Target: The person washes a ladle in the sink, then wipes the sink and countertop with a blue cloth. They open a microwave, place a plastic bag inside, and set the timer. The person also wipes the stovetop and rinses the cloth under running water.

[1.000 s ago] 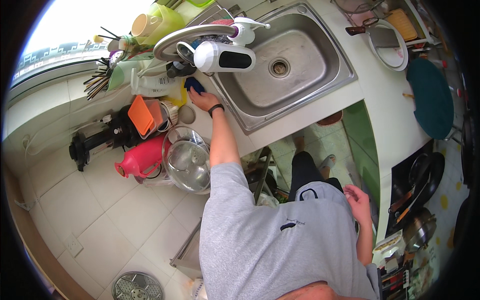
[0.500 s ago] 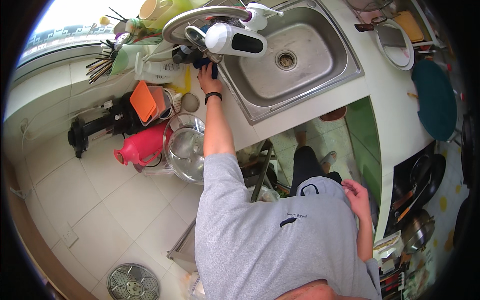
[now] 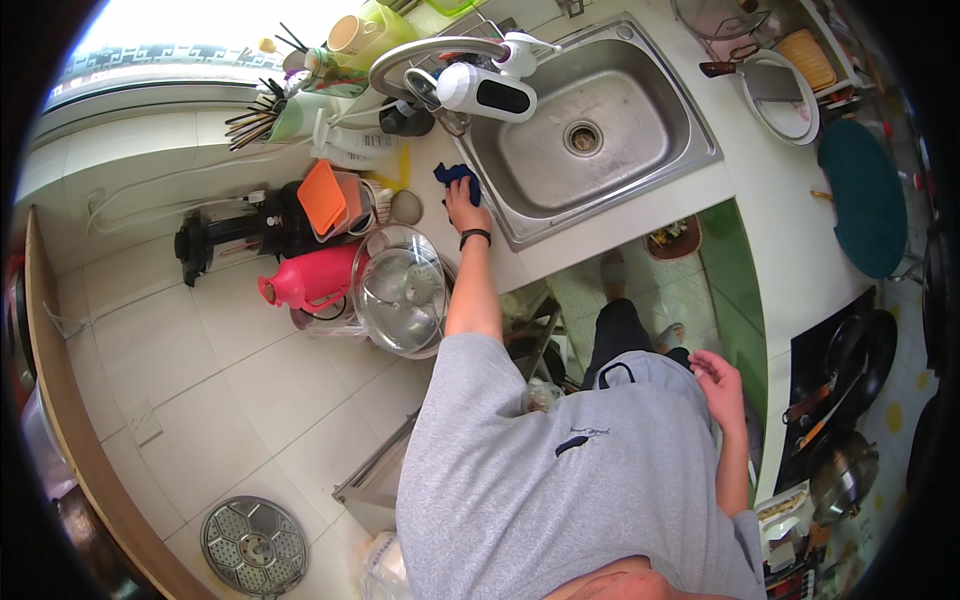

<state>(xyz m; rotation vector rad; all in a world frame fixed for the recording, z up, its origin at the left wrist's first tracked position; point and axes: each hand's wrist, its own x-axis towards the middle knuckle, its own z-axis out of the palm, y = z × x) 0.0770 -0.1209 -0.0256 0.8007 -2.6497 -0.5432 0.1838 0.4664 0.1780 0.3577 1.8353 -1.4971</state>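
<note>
- Blue cloth (image 3: 457, 177) lies on the white counter (image 3: 560, 250), upper centre, just left of the steel sink (image 3: 590, 130).
- Left hand (image 3: 464, 207) presses on the cloth, fingers closed over it.
- Right hand (image 3: 718, 385) hangs loosely open, lower right, holding nothing.
- Glass lid (image 3: 400, 290) and pink jug (image 3: 310, 280) sit left of the forearm.

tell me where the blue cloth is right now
In the head view, the blue cloth lies under the left hand on the white counter, just left of the steel sink.

left arm: stretched forward, straight | left hand (image 3: 464, 205): palm down, fingers curled | right hand (image 3: 718, 385): hung open beside hip
</note>
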